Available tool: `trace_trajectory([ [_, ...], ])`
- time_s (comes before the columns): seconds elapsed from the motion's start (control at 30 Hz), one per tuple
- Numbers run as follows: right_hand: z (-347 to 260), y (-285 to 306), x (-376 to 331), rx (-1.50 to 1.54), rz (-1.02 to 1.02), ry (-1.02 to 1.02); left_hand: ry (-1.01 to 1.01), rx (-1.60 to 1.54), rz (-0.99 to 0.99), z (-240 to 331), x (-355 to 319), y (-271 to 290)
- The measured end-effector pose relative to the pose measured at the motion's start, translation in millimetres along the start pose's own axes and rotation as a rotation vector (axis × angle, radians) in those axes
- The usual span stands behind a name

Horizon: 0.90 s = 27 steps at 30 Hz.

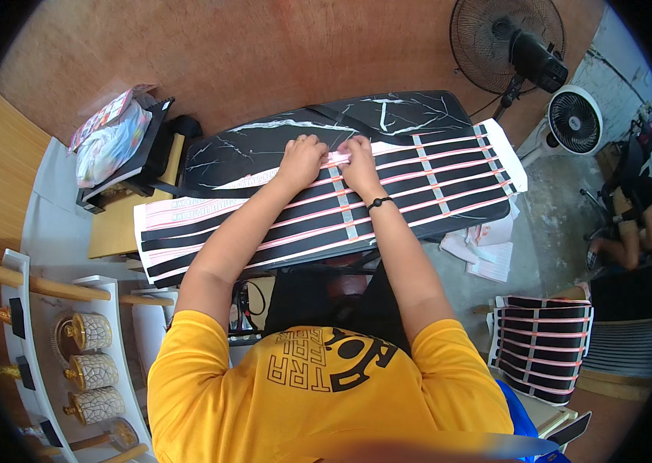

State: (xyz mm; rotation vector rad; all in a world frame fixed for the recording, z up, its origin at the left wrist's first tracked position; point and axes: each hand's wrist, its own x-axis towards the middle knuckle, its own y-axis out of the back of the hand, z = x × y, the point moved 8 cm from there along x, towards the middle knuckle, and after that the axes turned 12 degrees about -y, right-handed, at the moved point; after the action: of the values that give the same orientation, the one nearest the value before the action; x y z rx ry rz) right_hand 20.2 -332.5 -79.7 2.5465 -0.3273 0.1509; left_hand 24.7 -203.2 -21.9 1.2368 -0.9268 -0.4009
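Observation:
A long sheet with black bands and narrow pink-and-white strips [399, 184] lies slantwise across the table. Grey crosswise tapes run over its bands. Near its far edge, a small pinkish-white paper strip [336, 158] is caught between my hands. My left hand [304, 160] has its fingers curled down at the strip's left end, their tips partly hidden. On the right end, my right hand [358, 163] pinches the strip, a dark bracelet on its wrist. Toward the sheet's left end, a pale wedge of backing paper [255, 180] shows beside the bands.
The black table top [264, 139] has white marbling. A plastic bag [114, 143] sits on a black device at left, above shelves with patterned jars [96, 332]. Fans [575, 119] stand at far right, papers [484, 251] lie below, and another banded sheet [542, 347] hangs nearby. Another person [630, 231] is at right.

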Motion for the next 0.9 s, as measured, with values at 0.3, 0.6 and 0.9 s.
trace_trajectory([
  [0.3, 5, 2, 5, 0.099, -0.212, -0.006, -0.001, 0.077, 0.197, 29, -27, 19],
  [0.6, 5, 1, -1, 0.104, -0.198, 0.036, 0.095, 0.009, 0.219, 49, -61, 31],
  [0.9, 4, -4, 11, -0.144, 0.036, 0.052, 0.071, -0.090, 0.378, 90, -72, 60],
])
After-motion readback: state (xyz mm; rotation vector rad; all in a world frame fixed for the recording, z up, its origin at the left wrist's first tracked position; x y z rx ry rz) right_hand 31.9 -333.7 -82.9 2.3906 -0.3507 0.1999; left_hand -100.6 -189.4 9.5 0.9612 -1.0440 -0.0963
